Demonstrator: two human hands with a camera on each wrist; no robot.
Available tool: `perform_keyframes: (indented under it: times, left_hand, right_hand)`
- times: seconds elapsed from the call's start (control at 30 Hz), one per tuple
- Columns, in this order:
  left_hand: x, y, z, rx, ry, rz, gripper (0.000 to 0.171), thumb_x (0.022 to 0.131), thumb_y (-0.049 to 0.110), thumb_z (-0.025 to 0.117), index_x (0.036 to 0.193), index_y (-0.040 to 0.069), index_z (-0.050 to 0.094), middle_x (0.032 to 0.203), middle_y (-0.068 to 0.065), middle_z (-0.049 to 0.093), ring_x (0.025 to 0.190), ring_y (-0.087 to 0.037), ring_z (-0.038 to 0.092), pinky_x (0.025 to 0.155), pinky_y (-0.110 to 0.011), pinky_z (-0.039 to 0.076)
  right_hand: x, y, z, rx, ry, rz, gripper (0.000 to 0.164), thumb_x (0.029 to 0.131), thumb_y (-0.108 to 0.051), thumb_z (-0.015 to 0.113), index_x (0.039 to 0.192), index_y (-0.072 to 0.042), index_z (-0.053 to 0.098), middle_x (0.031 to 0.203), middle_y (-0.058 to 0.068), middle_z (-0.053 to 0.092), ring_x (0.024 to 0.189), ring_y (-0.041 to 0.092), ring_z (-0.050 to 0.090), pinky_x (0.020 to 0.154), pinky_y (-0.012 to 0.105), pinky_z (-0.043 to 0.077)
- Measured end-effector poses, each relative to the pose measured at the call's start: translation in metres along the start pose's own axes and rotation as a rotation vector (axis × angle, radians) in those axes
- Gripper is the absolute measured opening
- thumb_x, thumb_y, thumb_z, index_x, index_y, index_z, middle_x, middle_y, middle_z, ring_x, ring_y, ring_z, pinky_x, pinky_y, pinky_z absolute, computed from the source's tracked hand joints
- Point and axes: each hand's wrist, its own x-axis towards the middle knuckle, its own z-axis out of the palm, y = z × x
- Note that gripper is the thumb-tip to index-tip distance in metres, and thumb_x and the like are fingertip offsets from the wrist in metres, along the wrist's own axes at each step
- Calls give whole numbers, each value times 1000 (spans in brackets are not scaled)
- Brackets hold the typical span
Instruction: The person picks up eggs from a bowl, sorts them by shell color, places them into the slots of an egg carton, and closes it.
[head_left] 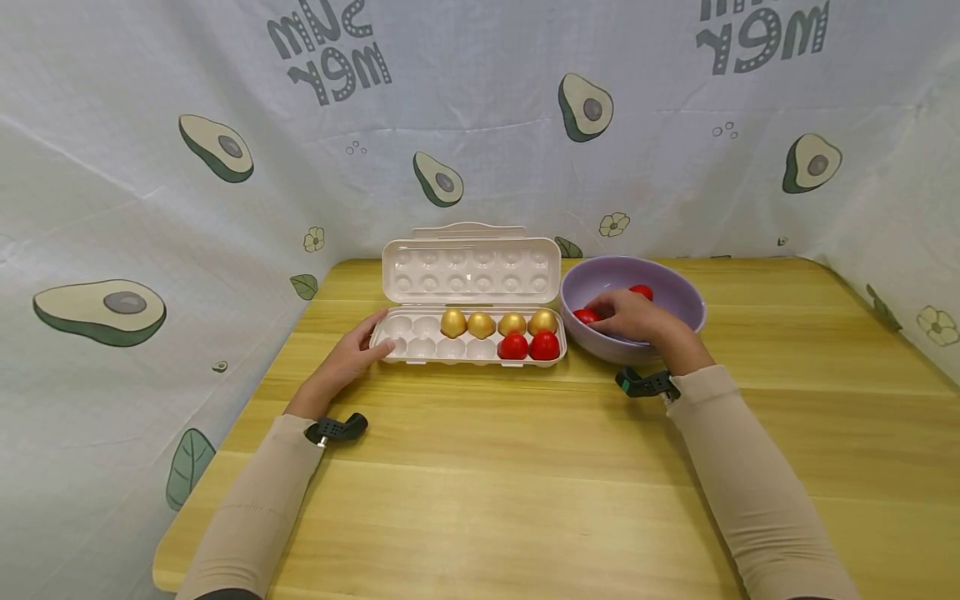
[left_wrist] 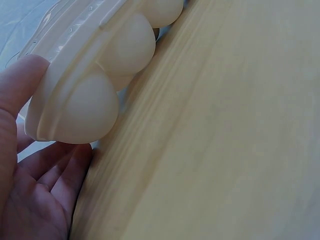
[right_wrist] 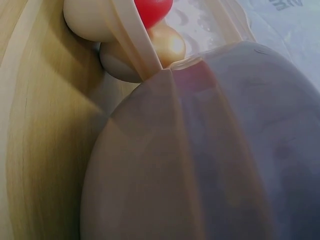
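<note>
An open white plastic egg carton (head_left: 420,360) lies on the table, its lid (head_left: 471,271) raised at the back. Several gold eggs (head_left: 481,325) fill back-row cups on its right side; two red eggs (head_left: 513,346) sit in the front row's right end. My left hand (head_left: 347,363) grips the carton's left end, thumb over the rim and fingers around the side. My right hand (head_left: 628,317) reaches into a purple bowl (head_left: 686,312), fingers curled at a red egg (head_left: 587,316) by its left wall. The right wrist view hides this hand behind the bowl.
Another red egg (head_left: 641,292) lies farther back in the bowl, which stands right beside the carton. Behind the wooden table (head_left: 480,483) hangs a white cloth (head_left: 495,125) printed with avocados, close to the lid and bowl.
</note>
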Motion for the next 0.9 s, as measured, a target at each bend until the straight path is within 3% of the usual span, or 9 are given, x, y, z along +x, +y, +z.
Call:
perform_keyframes:
  times: [0.23, 0.37, 0.9]
  left_hand:
    - [-9, 22, 1, -15, -21, 12, 66, 91, 19, 54, 144, 8, 18, 149, -11, 14, 135, -26, 14, 108, -42, 16]
    - [-12, 28, 2, -3, -23, 10, 65, 91, 20, 53, 144, 8, 18, 149, -11, 14, 135, -25, 15, 108, -41, 17]
    - [-12, 28, 2, -4, -21, 5, 65, 91, 21, 53, 144, 8, 18, 149, -11, 14, 135, -25, 15, 108, -41, 17]
  right_hand:
    - [-1, 0, 0, -15, -5, -1, 31, 84, -17, 61, 110, -2, 61, 99, 9, 62, 88, 24, 53, 83, 39, 42]
    - [-1, 1, 1, -11, -7, -3, 30, 84, -17, 61, 110, -3, 61, 99, 9, 61, 88, 24, 52, 82, 39, 42]
    - [0, 1, 2, -33, 34, -64, 27, 82, -14, 62, 108, -4, 62, 98, 8, 62, 89, 23, 54, 82, 38, 43]
